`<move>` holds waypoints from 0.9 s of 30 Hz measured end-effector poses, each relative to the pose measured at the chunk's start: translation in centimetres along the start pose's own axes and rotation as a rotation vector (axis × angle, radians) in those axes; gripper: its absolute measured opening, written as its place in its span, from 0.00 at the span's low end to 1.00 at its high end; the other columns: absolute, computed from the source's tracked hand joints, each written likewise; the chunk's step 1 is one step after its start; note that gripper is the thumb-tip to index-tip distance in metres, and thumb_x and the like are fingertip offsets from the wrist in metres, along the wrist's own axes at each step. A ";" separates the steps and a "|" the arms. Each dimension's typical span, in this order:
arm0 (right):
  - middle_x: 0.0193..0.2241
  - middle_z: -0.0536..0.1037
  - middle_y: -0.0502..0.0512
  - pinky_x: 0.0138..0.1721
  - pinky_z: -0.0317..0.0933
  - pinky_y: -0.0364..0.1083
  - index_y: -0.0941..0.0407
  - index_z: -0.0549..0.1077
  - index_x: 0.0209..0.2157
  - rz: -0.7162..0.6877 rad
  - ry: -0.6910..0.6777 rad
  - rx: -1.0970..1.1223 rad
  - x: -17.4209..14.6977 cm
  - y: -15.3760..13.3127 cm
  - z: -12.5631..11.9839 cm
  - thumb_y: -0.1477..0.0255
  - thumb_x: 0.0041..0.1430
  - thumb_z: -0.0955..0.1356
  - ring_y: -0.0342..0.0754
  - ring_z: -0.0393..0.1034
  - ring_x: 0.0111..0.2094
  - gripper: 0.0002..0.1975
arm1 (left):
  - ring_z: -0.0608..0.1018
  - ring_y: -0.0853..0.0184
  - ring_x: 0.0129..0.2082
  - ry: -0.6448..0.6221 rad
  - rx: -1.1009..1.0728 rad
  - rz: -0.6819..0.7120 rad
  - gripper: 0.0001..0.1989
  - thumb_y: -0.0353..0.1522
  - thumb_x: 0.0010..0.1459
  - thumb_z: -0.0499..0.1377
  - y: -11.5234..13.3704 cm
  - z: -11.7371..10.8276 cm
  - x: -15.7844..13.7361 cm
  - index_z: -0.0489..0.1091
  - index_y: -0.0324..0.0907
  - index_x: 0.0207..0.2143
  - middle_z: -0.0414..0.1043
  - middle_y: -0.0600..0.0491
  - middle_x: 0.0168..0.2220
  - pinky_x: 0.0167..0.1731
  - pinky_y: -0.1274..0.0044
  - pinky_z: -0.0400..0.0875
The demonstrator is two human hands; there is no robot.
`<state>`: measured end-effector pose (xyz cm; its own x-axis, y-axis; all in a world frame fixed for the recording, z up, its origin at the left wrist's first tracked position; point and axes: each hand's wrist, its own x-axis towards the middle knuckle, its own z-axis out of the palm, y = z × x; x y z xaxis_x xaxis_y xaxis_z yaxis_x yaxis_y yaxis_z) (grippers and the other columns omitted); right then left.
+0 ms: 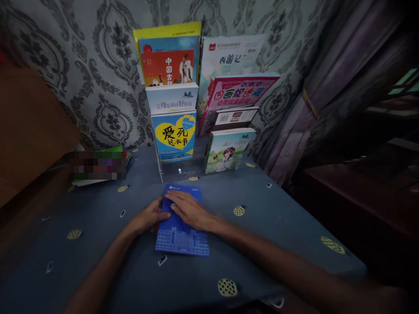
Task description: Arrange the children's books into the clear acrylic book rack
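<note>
A blue booklet (182,240) with a pale building print and "2022" on its cover lies in front of me on the tablecloth. At its left edge, my left hand (148,217) grips it, thumb on the cover and the other fingers partly hidden at the side. My right hand (191,210) rests flat across the upper part of the cover, fingers stretched out toward the left edge. Just beyond the booklet stands a clear tiered book rack (178,169) with books in two columns.
The rack's left column has a blue book with a yellow heart (175,136); the right has a green book (229,152) and a pink book (240,93). A green-edged book pile (98,165) and brown cardboard (32,131) are left. A curtain (294,109) hangs right.
</note>
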<state>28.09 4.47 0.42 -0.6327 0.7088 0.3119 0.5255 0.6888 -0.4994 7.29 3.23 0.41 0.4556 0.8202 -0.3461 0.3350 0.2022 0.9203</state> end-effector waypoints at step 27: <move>0.65 0.64 0.65 0.67 0.47 0.62 0.60 0.58 0.65 0.221 -0.007 -0.157 -3.4 5.2 -1.1 0.71 0.69 0.56 0.54 0.52 0.68 0.25 | 0.53 0.54 0.70 0.241 1.058 0.356 0.25 0.42 0.66 0.52 -0.6 -0.4 1.3 0.60 0.46 0.63 0.56 0.45 0.68 0.65 0.53 0.52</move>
<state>33.56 5.84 -2.34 -0.4962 0.8441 0.2035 0.7326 0.5328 -0.4236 7.34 4.36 -0.53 0.5317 0.8453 0.0527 0.7978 -0.5207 0.3039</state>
